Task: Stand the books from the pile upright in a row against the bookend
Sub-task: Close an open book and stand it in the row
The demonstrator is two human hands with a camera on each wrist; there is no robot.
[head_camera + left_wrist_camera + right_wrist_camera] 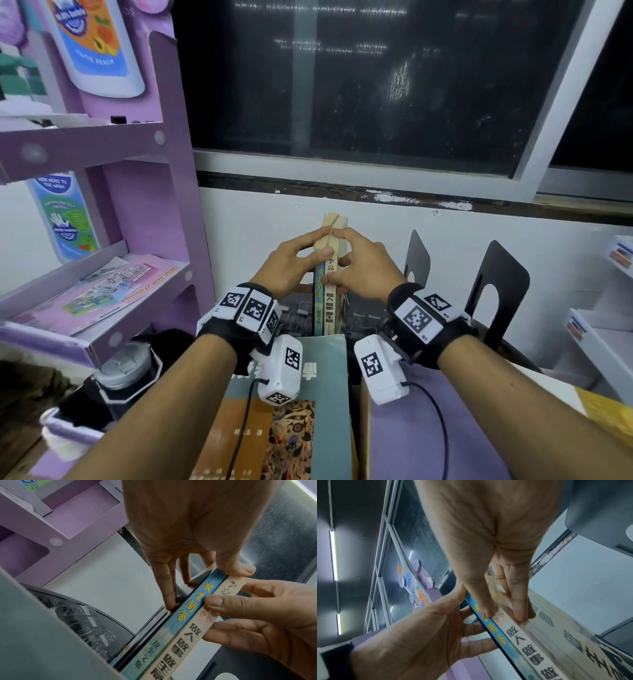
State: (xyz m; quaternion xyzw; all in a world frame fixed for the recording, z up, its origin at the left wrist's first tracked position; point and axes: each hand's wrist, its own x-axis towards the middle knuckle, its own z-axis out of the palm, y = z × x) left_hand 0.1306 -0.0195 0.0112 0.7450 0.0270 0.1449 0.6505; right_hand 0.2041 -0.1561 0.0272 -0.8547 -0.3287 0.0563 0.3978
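Two thin books stand upright side by side, a blue-spined book (319,308) on the left and a cream-spined book (331,305) on the right. My left hand (305,253) lays straight fingers (169,599) along the blue book's (188,608) left cover, thumb on its spine. My right hand (359,263) presses the cream book's (532,655) right cover, thumb across the spines. Together the hands clamp the pair. Two black bookends (416,260) (496,284) stand to the right, apart from the books. A large grey-green book (322,377) lies flat in front.
A purple cardboard display shelf (161,205) rises close on the left. A grey-lidded bottle (126,363) stands at lower left. White wall and a dark window are behind. White shelves (599,342) sit at the right, and a purple surface (411,438) lies under my right forearm.
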